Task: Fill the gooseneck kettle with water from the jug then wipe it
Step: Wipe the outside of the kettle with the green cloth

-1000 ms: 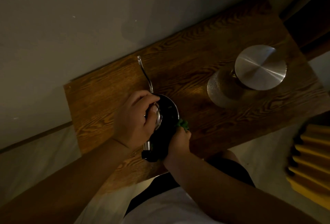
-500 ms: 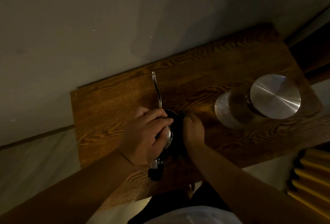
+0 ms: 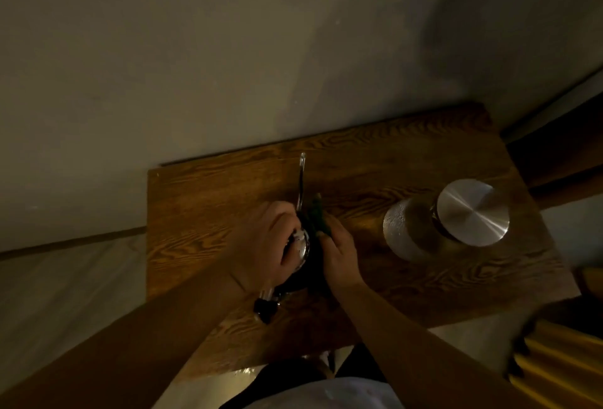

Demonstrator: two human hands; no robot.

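Observation:
A dark gooseneck kettle [image 3: 306,273] stands on the wooden table [image 3: 202,213], its thin shiny spout [image 3: 301,180] pointing toward the wall and its dark handle end [image 3: 266,309] toward me. My left hand [image 3: 264,245] presses down on the kettle's shiny lid. My right hand [image 3: 339,255] holds a green cloth [image 3: 316,214] against the kettle's right side. The glass jug [image 3: 404,232] with a round metal lid [image 3: 473,216] stands apart at the right of the table.
A plain wall [image 3: 228,50] runs right behind the table. Yellow ribbed fabric [image 3: 561,363] lies at the lower right. A dark piece of furniture [image 3: 561,154] sits beyond the table's right end.
My right hand with the cloth has moved from the kettle's near right side up along it toward the spout base. My left hand stays on the lid. The view shifted.

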